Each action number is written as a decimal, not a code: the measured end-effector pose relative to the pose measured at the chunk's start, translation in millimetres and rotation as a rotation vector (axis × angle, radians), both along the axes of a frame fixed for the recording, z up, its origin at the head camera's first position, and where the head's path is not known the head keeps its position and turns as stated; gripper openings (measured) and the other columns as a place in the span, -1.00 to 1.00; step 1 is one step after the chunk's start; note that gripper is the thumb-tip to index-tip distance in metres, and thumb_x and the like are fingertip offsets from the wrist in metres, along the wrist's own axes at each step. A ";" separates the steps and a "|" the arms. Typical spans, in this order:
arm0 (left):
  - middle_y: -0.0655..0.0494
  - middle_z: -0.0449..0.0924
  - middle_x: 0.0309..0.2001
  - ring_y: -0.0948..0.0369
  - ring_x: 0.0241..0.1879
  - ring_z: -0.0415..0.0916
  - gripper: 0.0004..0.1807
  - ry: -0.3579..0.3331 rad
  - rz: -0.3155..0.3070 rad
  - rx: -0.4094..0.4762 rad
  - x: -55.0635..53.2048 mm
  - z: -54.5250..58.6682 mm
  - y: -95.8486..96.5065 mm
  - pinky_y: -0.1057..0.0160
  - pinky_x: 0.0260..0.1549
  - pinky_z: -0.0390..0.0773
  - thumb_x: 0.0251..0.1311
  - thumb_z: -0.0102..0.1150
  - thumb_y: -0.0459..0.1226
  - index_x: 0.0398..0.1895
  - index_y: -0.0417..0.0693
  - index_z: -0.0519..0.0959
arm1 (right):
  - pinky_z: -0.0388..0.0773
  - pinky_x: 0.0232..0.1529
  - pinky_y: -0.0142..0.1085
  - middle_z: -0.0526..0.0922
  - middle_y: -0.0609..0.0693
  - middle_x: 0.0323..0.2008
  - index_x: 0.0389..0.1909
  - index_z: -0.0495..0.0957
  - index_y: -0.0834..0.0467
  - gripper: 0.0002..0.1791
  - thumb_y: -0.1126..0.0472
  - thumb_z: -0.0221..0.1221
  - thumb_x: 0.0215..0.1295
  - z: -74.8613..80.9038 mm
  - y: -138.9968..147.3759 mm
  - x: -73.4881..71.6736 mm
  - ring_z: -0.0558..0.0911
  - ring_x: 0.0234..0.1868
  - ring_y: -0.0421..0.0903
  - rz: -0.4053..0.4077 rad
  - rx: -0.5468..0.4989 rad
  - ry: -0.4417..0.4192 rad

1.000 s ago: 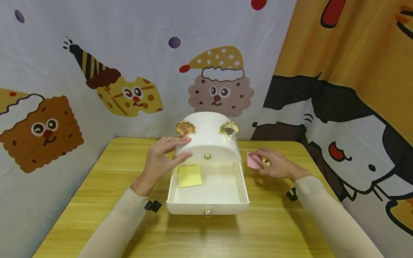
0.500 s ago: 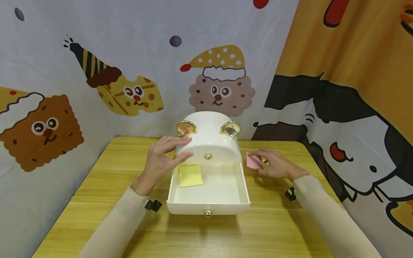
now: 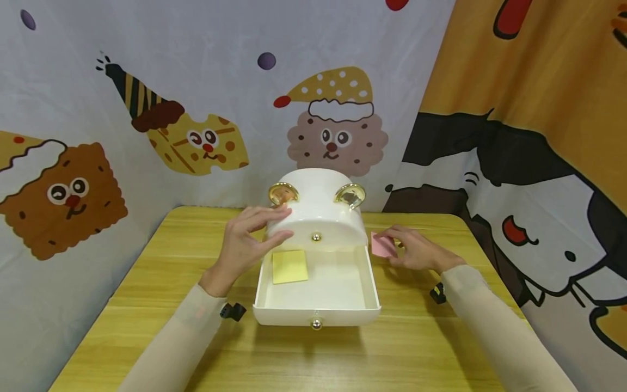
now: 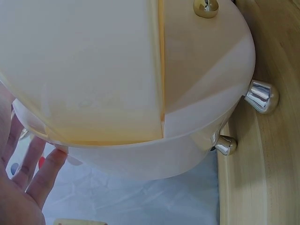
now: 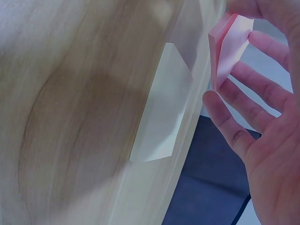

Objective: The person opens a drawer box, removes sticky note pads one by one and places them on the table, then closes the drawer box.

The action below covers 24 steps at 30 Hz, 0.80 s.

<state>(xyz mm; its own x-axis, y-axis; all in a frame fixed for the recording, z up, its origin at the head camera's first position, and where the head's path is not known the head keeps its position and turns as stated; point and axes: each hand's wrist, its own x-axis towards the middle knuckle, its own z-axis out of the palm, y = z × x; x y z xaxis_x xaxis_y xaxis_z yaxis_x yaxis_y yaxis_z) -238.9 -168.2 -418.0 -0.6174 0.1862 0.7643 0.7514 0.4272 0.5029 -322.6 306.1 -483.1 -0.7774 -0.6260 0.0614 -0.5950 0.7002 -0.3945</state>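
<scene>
A white box with two gold ears (image 3: 320,201) stands on the table, its lower drawer (image 3: 338,277) pulled out. In the drawer's left part lies a yellow sticky-note pad (image 3: 289,267). My left hand (image 3: 245,237) rests against the box's upper left side, fingers extended; in the left wrist view its fingertips (image 4: 58,153) touch the box's edge. Right of the box, my right hand (image 3: 416,247) pinches a pink sticky-note pad (image 3: 383,246) above the table. Beneath that hand, a pale sticky-note pad (image 5: 161,108) lies on the table in the right wrist view.
The wooden table (image 3: 186,256) reaches back to a cartoon-printed curtain (image 3: 206,65). A gold knob (image 3: 316,324) sits on the drawer front, another knob (image 3: 316,237) on the upper compartment. Short metallic feet (image 4: 261,96) hold the box off the table.
My right hand has moved slightly left with the pink sticky-note pad, closer to the box. The left hand, box and drawer stay as they were.
</scene>
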 end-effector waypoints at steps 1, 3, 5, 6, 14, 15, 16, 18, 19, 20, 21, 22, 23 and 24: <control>0.03 0.94 0.22 0.02 0.13 0.85 -0.45 -0.001 0.001 -0.001 0.2 0.3 0.0 0.41 0.07 0.67 0.09 0.87 -0.34 0.20 0.01 0.92 | 0.78 0.31 0.23 0.74 0.18 0.44 0.53 0.69 0.07 -0.24 0.27 0.60 0.26 -0.2 -0.5 0.0 0.75 0.30 0.17 0.004 -0.003 0.006; 0.03 0.94 0.22 0.02 0.12 0.85 -0.45 0.000 0.001 -0.002 0.6 0.9 0.2 0.38 0.05 0.69 0.10 0.87 -0.33 0.20 0.01 0.92 | 0.78 0.31 0.24 0.75 0.18 0.42 0.50 0.70 0.09 -0.25 0.27 0.60 0.25 -0.8 -1.3 -0.1 0.75 0.30 0.18 0.011 -0.005 0.013; 0.03 0.94 0.22 0.03 0.11 0.84 -0.45 0.001 0.003 -0.003 1.1 1.6 0.5 0.34 0.01 0.70 0.10 0.87 -0.33 0.21 0.02 0.92 | 0.78 0.33 0.25 0.76 0.17 0.41 0.48 0.71 0.10 -0.27 0.28 0.61 0.24 -2.3 -2.1 -0.8 0.76 0.31 0.18 0.014 -0.006 0.011; 0.03 0.94 0.22 0.03 0.11 0.84 -0.45 0.005 0.003 -0.002 1.2 2.0 0.7 0.32 -0.01 0.70 0.09 0.87 -0.33 0.21 0.01 0.92 | 0.78 0.35 0.26 0.76 0.17 0.41 0.47 0.72 0.10 -0.28 0.29 0.61 0.24 -3.0 -2.4 -1.1 0.76 0.32 0.19 0.014 -0.006 0.007; 0.02 0.94 0.21 0.04 0.10 0.83 -0.45 0.007 -0.003 0.007 2.4 2.6 1.2 0.39 -0.04 0.66 0.09 0.87 -0.34 0.20 0.01 0.92 | 0.74 0.45 0.31 0.76 0.15 0.44 0.47 0.72 0.08 -0.29 0.30 0.61 0.26 -7.5 -4.2 -2.7 0.75 0.39 0.22 0.006 0.020 -0.044; 0.02 0.94 0.21 0.03 0.10 0.83 -0.45 0.007 -0.004 0.007 2.5 2.6 1.2 0.36 -0.05 0.67 0.09 0.87 -0.34 0.20 0.01 0.92 | 0.74 0.45 0.31 0.76 0.16 0.43 0.47 0.72 0.08 -0.28 0.30 0.61 0.25 -7.6 -4.4 -2.7 0.75 0.38 0.22 0.005 0.023 -0.047; 0.02 0.94 0.21 0.03 0.10 0.83 -0.45 0.007 -0.004 0.007 2.5 2.7 1.2 0.33 -0.05 0.69 0.09 0.87 -0.34 0.20 0.00 0.92 | 0.74 0.45 0.31 0.76 0.16 0.43 0.47 0.72 0.08 -0.28 0.30 0.62 0.25 -7.7 -4.5 -2.8 0.76 0.38 0.22 0.004 0.025 -0.051; 0.02 0.94 0.22 0.03 0.11 0.84 -0.45 0.006 -0.002 0.005 2.5 3.0 1.2 0.26 -0.07 0.72 0.09 0.87 -0.34 0.20 0.00 0.92 | 0.74 0.46 0.32 0.76 0.16 0.43 0.47 0.72 0.08 -0.28 0.30 0.62 0.25 -7.3 -5.1 -2.7 0.76 0.38 0.23 0.004 0.033 -0.054; 0.02 0.94 0.22 0.03 0.11 0.84 -0.45 0.005 0.000 0.005 2.4 3.2 1.1 0.23 -0.07 0.73 0.09 0.87 -0.34 0.20 0.00 0.92 | 0.74 0.46 0.32 0.76 0.16 0.44 0.47 0.72 0.07 -0.28 0.29 0.62 0.24 -7.0 -5.4 -2.6 0.76 0.38 0.22 0.004 0.037 -0.056; 0.02 0.94 0.22 0.03 0.11 0.84 -0.45 0.004 0.000 0.005 2.4 3.5 1.1 0.18 -0.08 0.74 0.09 0.87 -0.34 0.20 0.00 0.92 | 0.74 0.47 0.32 0.76 0.16 0.45 0.47 0.72 0.06 -0.28 0.29 0.62 0.24 -6.5 -5.8 -2.6 0.76 0.38 0.22 0.003 0.039 -0.062; 0.02 0.94 0.22 0.03 0.11 0.84 -0.45 0.002 0.001 0.006 2.3 3.8 1.1 0.15 -0.09 0.75 0.10 0.87 -0.34 0.21 0.00 0.92 | 0.74 0.47 0.32 0.76 0.15 0.46 0.47 0.72 0.05 -0.27 0.28 0.62 0.24 -6.1 -6.2 -2.6 0.76 0.37 0.21 0.001 0.042 -0.066; 0.03 0.94 0.22 0.04 0.11 0.84 -0.45 0.001 0.001 0.007 2.2 4.1 1.2 0.12 -0.09 0.75 0.10 0.87 -0.34 0.21 0.00 0.92 | 0.74 0.47 0.31 0.76 0.15 0.46 0.47 0.72 0.05 -0.27 0.28 0.62 0.24 -5.7 -6.7 -2.5 0.76 0.36 0.19 0.003 0.044 -0.069; 0.03 0.94 0.22 0.04 0.10 0.83 -0.45 0.001 0.002 0.008 2.3 4.4 1.2 0.10 -0.09 0.75 0.10 0.87 -0.34 0.21 0.00 0.92 | 0.74 0.46 0.31 0.76 0.15 0.46 0.47 0.72 0.04 -0.27 0.28 0.62 0.24 -5.4 -7.2 -2.5 0.77 0.35 0.18 0.005 0.046 -0.070; 0.03 0.94 0.22 0.04 0.10 0.83 -0.45 0.001 0.002 0.009 2.3 4.7 1.3 0.08 -0.10 0.75 0.10 0.87 -0.34 0.21 0.01 0.92 | 0.75 0.45 0.30 0.76 0.15 0.46 0.47 0.72 0.04 -0.27 0.28 0.62 0.23 -5.2 -7.6 -2.6 0.77 0.33 0.16 0.007 0.047 -0.073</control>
<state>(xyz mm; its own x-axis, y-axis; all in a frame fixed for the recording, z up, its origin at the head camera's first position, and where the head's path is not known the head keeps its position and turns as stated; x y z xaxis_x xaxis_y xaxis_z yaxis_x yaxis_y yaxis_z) -236.6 -166.9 -413.3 -0.6173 0.1781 0.7663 0.7509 0.4243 0.5062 -325.1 298.5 -488.3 -0.7743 -0.6323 -0.0248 -0.5707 0.7147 -0.4043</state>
